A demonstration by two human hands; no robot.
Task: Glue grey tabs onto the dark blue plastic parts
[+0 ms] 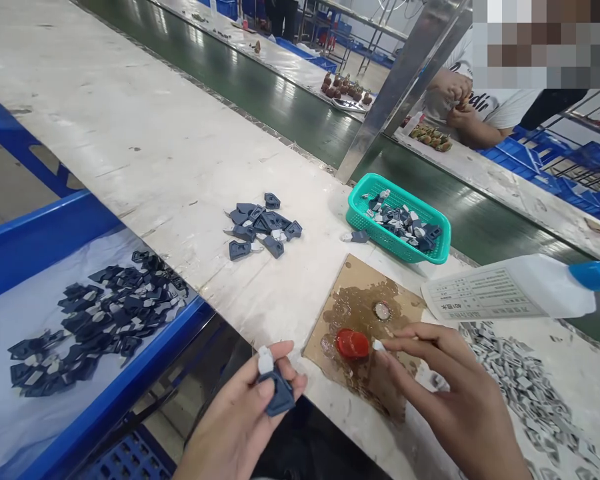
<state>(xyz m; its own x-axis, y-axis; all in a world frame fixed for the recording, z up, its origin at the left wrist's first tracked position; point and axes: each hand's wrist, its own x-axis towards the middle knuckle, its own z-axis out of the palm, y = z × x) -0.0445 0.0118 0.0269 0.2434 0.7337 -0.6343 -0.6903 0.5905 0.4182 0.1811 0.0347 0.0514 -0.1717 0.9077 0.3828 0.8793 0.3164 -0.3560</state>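
In my left hand (pixel 245 407), fingers closed round it, is a dark blue plastic part (pixel 278 395) with a pale grey piece (pixel 265 361) at its upper end. My right hand (pixel 445 380) pinches a small whitish piece (pixel 379 346) between thumb and fingertips. Just left of that piece, a small red cap-like dish (pixel 353 344) lies on a stained brown board (pixel 363 287). A round whitish disc (pixel 381 311) is on the same board. Beside my right hand spreads a heap of small grey pieces (pixel 520 380).
A green basket (pixel 357 220) holds blue and grey parts; a pile of similar parts (pixel 263 227) lies left of it. A blue bin (pixel 130 380) at left contains many more. A white bottle (pixel 510 287) lies tipped at right. Beyond the conveyor (pixel 280 113), a person's hands (pixel 460 107) work.
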